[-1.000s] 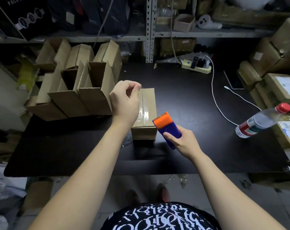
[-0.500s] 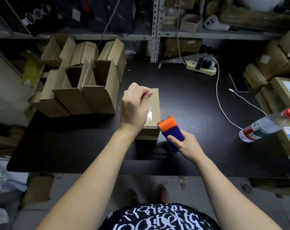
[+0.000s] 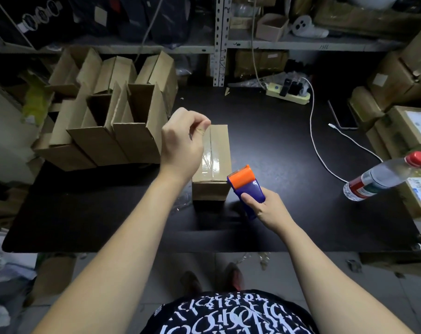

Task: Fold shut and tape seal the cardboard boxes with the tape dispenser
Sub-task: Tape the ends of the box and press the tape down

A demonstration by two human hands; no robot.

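Over the box (image 3: 220, 150), the left hand (image 3: 180, 145) pinches the tape (image 3: 208, 162) end, apparently to keep it taut along the seam; the right hand (image 3: 269, 210) grips the dispenser (image 3: 246, 186).

A red-capped plastic water bottle (image 3: 383, 179) leans tilted at the right edge of a black table (image 3: 277, 141), near a white cable (image 3: 312, 136) running from a pale yellow power strip (image 3: 287, 94) beneath metal shelving (image 3: 220, 39).

I'm looking into a packing stockroom, metal shelving (image 3: 220, 42), stacked open cartons (image 3: 113, 124), labelled parcels (image 3: 407, 131), black table (image 3: 265, 131)
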